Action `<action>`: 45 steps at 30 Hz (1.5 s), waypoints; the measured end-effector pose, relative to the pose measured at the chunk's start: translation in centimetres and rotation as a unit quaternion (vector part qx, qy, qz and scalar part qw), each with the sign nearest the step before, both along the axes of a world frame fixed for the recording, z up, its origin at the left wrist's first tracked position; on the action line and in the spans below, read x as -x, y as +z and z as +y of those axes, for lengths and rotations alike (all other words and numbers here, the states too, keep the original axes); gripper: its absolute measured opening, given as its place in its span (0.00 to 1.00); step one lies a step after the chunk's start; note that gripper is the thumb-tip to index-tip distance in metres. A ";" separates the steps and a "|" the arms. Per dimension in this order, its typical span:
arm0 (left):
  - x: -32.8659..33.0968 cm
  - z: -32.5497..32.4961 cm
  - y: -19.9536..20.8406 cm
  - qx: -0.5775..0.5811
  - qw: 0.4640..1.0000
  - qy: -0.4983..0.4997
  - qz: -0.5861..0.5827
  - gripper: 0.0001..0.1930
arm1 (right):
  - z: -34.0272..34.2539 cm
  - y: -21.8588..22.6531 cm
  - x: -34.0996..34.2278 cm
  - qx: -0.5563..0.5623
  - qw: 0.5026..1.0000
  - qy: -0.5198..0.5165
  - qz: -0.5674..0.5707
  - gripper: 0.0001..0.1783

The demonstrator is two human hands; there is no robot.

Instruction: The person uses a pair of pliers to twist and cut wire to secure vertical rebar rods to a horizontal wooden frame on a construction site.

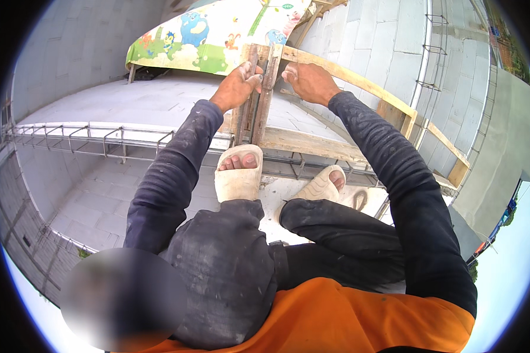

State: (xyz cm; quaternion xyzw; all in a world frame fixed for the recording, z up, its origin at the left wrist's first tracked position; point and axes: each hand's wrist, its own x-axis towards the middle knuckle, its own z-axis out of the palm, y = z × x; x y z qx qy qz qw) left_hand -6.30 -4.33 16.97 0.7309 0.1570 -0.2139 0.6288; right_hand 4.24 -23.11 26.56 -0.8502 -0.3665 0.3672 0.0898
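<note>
Wooden boards (262, 112) are running beyond the left sandal (238, 185); the left hand (237, 88) is resting against them, seemingly for steadiness; the right hand (310, 82) is curling just beside; whether either is gripping, I cannot tell.

Place: this was an outdoor building site
Walls (394, 26): were bare grey blocks, joints showing
Rebar cages (88, 127): ran exposed along the blockwork
Planks (347, 77): formed a rough frame
Sky (518, 259): showed bright past the edges

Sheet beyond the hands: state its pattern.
The sheet has cartoon animals, best seen in the head view.
</note>
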 end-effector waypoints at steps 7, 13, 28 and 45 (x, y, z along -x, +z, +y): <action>0.4 0.2 0.6 0.038 0.999 -0.018 0.007 0.18 | 0.7 -0.4 2.0 -0.041 0.994 0.031 0.101 0.22; -0.1 0.4 0.8 0.013 1.000 -0.013 0.021 0.18 | -4.1 -4.9 1.4 0.014 0.948 -0.253 0.194 0.26; -2.1 -0.1 1.1 -0.012 0.997 0.001 0.082 0.16 | -2.5 -8.7 -5.9 0.026 0.977 -0.184 -0.103 0.31; -2.2 0.4 1.7 -0.012 0.994 -0.050 0.100 0.13 | -0.7 -5.8 -8.0 0.122 0.984 -0.116 -0.061 0.34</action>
